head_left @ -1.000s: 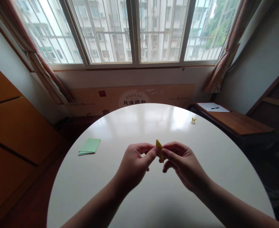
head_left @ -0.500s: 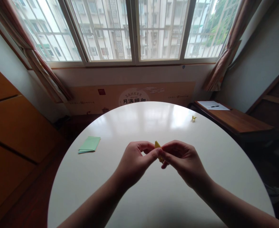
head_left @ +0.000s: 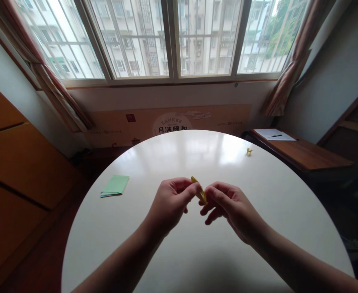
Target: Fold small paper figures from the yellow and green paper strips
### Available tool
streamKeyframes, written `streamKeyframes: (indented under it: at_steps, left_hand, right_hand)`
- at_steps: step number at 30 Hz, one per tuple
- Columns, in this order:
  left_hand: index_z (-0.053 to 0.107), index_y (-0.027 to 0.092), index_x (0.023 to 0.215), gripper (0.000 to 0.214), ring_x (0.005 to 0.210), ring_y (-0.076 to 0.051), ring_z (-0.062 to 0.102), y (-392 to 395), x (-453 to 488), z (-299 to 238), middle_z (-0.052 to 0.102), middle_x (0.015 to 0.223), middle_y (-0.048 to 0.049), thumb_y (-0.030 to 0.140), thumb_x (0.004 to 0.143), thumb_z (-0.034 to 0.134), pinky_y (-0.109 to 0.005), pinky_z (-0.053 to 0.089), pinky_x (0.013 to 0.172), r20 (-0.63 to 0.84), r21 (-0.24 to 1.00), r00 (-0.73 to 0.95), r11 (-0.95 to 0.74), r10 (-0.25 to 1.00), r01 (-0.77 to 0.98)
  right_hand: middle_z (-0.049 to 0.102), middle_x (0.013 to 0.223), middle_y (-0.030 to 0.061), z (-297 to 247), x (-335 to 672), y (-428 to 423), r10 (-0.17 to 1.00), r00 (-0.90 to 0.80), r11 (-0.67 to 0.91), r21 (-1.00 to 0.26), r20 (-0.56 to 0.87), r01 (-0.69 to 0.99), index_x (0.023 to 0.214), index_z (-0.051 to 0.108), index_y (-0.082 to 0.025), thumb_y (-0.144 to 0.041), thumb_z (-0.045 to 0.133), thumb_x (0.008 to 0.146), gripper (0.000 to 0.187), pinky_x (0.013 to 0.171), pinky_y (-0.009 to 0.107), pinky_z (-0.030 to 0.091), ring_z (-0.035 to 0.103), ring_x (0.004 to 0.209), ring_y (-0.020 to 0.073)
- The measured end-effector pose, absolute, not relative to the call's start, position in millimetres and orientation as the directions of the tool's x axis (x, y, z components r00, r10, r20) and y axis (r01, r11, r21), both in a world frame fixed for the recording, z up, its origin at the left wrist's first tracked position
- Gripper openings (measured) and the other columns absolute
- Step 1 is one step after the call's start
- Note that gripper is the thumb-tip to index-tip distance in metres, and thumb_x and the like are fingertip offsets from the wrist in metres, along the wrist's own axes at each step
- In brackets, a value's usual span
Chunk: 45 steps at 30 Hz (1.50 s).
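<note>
A small piece of folded yellow paper (head_left: 199, 190), narrow and tilted, is pinched between the thumb and fingers of my left hand (head_left: 174, 199). My right hand (head_left: 229, 203) is close beside its lower right end. The right fingers are loosely curled and apart, and one fingertip lies behind the paper's edge; I cannot tell whether it touches. Both hands are above the white round table (head_left: 179, 260). How the folds run is too small to make out.
A small yellow folded-paper figure (head_left: 249, 151) stands near the table's far right edge. Several green paper sheets (head_left: 116, 185) lie stacked on the left. Beyond the table to the right, a wooden surface (head_left: 313, 152) carries a white sheet (head_left: 266, 134) and a pen (head_left: 277, 135).
My right hand has loosened its pinch and its fingers have spread. My left hand has shifted slightly left with the yellow paper, which now shows more of its length and leans more.
</note>
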State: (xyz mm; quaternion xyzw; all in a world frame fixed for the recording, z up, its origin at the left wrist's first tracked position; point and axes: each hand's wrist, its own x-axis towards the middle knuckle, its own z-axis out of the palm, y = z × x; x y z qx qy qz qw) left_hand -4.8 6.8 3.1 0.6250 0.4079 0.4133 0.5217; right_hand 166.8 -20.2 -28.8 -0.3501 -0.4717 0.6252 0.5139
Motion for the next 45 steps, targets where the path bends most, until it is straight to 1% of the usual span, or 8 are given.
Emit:
streamKeyframes:
  at_steps: [4, 7, 9, 17, 24, 30, 38, 45]
  left_hand:
    - [0.073, 0.014, 0.072, 0.022, 0.055, -0.010, 0.051, 4.5, -4.8, 5.4, 0.065, 0.062, -0.0007, 0.030, 0.085, 0.067, -0.018, 0.039, 0.046, 0.150, 0.961, 0.327, -0.216, 0.933, 0.175]
    - [0.074, 0.014, 0.072, 0.020, 0.060, -0.011, 0.055, 2.7, -5.0, 8.8, 0.068, 0.065, -0.0019, 0.026, 0.085, 0.065, -0.019, 0.040, 0.050, 0.200, 0.925, 0.337, -0.291, 0.920, 0.244]
    - [0.075, 0.015, 0.073, 0.020, 0.061, -0.012, 0.055, 2.5, -5.3, 10.2, 0.069, 0.066, -0.0022, 0.026, 0.086, 0.064, -0.019, 0.040, 0.051, 0.196, 0.917, 0.345, -0.297, 0.918, 0.267]
    - [0.078, 0.016, 0.085, 0.020, 0.057, -0.012, 0.055, 5.4, -6.9, 10.2, 0.072, 0.071, -0.0031, 0.029, 0.087, 0.063, -0.020, 0.040, 0.049, 0.132, 0.928, 0.368, -0.245, 0.920, 0.281]
    - [0.074, 0.015, 0.075, 0.019, 0.054, -0.010, 0.052, 4.7, -7.0, 9.2, 0.068, 0.066, -0.0017, 0.028, 0.085, 0.064, -0.018, 0.037, 0.044, 0.101, 0.944, 0.359, -0.203, 0.928, 0.259]
    - [0.071, 0.014, 0.073, 0.018, 0.051, -0.008, 0.048, 6.3, -5.8, 7.5, 0.063, 0.061, 0.0004, 0.027, 0.084, 0.064, -0.017, 0.036, 0.042, 0.057, 0.968, 0.377, -0.144, 0.925, 0.207]
    - [0.073, 0.014, 0.074, 0.020, 0.054, -0.010, 0.051, 5.0, -5.5, 7.8, 0.066, 0.066, -0.0025, 0.029, 0.084, 0.065, -0.017, 0.036, 0.042, 0.085, 0.948, 0.360, -0.186, 0.929, 0.257]
    - [0.072, 0.012, 0.074, 0.022, 0.052, -0.010, 0.046, 7.1, -4.8, 3.1, 0.060, 0.059, -0.0012, 0.033, 0.081, 0.067, -0.018, 0.035, 0.041, -0.005, 0.984, 0.348, -0.057, 0.938, 0.168]
  right_hand:
    - [0.071, 0.077, 0.0064, -29.1, 164.5, -21.4, 0.970, -0.239, -0.016, -0.976, 0.038, -0.217, 0.089, 0.074, -0.014, -0.045, 0.075, 0.084, 0.031, 0.050, 0.025, 0.058, 0.069, 0.064, 0.0169]
    - [0.071, 0.076, 0.0061, -28.5, 163.2, -21.9, 0.972, -0.231, -0.006, -0.981, 0.040, -0.192, 0.087, 0.074, -0.014, -0.045, 0.074, 0.084, 0.032, 0.049, 0.025, 0.057, 0.068, 0.062, 0.0166]
    - [0.070, 0.074, 0.0057, -27.7, 162.8, -22.0, 0.973, -0.229, -0.002, -0.983, 0.041, -0.183, 0.086, 0.074, -0.013, -0.046, 0.074, 0.084, 0.033, 0.049, 0.024, 0.057, 0.068, 0.061, 0.0164]
    - [0.069, 0.068, 0.0040, -27.0, 162.3, -24.0, 0.974, -0.210, 0.054, -0.991, 0.079, -0.123, 0.092, 0.074, -0.013, -0.049, 0.071, 0.085, 0.037, 0.048, 0.025, 0.056, 0.067, 0.056, 0.0156]
    - [0.070, 0.067, 0.0049, -27.8, 161.8, -25.4, 0.974, -0.201, 0.087, -0.991, 0.106, -0.102, 0.086, 0.073, -0.013, -0.051, 0.068, 0.087, 0.038, 0.048, 0.024, 0.056, 0.067, 0.056, 0.0152]
    - [0.069, 0.066, 0.0049, -28.9, 161.5, -26.0, 0.974, -0.192, 0.104, -0.990, 0.121, -0.096, 0.084, 0.072, -0.013, -0.050, 0.069, 0.087, 0.037, 0.048, 0.025, 0.055, 0.066, 0.056, 0.0154]
    - [0.069, 0.066, 0.0046, -29.5, 161.2, -27.0, 0.972, -0.194, 0.117, -0.990, 0.132, -0.084, 0.085, 0.072, -0.013, -0.050, 0.066, 0.089, 0.038, 0.048, 0.025, 0.055, 0.066, 0.055, 0.0154]
    - [0.069, 0.065, 0.0038, -29.5, 161.2, -26.7, 0.970, -0.209, 0.102, -0.989, 0.123, -0.108, 0.085, 0.071, -0.013, -0.048, 0.065, 0.090, 0.036, 0.047, 0.025, 0.055, 0.067, 0.056, 0.0158]
